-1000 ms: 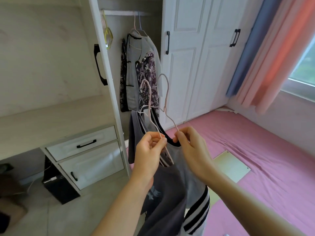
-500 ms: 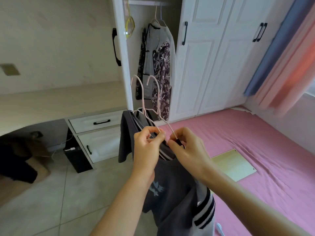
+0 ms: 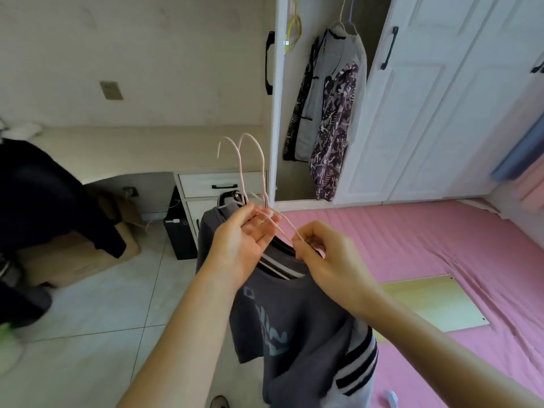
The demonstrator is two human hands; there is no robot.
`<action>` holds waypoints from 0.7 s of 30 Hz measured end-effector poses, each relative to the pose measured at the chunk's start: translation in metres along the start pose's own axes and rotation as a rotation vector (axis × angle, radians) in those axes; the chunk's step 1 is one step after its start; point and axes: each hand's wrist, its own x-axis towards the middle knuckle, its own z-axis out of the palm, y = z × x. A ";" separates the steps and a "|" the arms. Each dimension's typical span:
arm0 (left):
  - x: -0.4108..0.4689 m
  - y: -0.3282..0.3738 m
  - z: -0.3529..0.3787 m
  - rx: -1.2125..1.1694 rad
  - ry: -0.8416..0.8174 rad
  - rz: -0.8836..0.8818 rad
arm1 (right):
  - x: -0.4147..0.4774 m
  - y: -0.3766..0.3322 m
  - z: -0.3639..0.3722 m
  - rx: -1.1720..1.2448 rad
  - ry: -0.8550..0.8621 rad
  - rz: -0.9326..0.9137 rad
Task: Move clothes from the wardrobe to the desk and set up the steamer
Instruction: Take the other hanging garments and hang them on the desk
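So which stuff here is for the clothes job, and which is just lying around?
For the job: pink hangers, grey T-shirt, striped top, desk, wardrobe clothes.
Just lying about: wooden board on the pink mat, black box, yellow hangers, dark clothing.

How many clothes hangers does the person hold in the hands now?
2. Their pale pink hooks rise side by side above the left hand, one left, one right. The right hand pinches one wire. More may hide under the clothes.
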 end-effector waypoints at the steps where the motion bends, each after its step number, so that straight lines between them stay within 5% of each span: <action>1: 0.001 0.009 -0.008 -0.030 -0.008 -0.015 | 0.000 -0.001 0.003 0.012 -0.018 -0.001; 8: -0.011 0.050 -0.039 0.086 -0.118 0.023 | 0.013 -0.015 0.035 0.026 -0.124 -0.014; 21: -0.017 0.140 -0.117 0.205 0.155 0.346 | 0.074 -0.085 0.151 0.087 -0.222 -0.095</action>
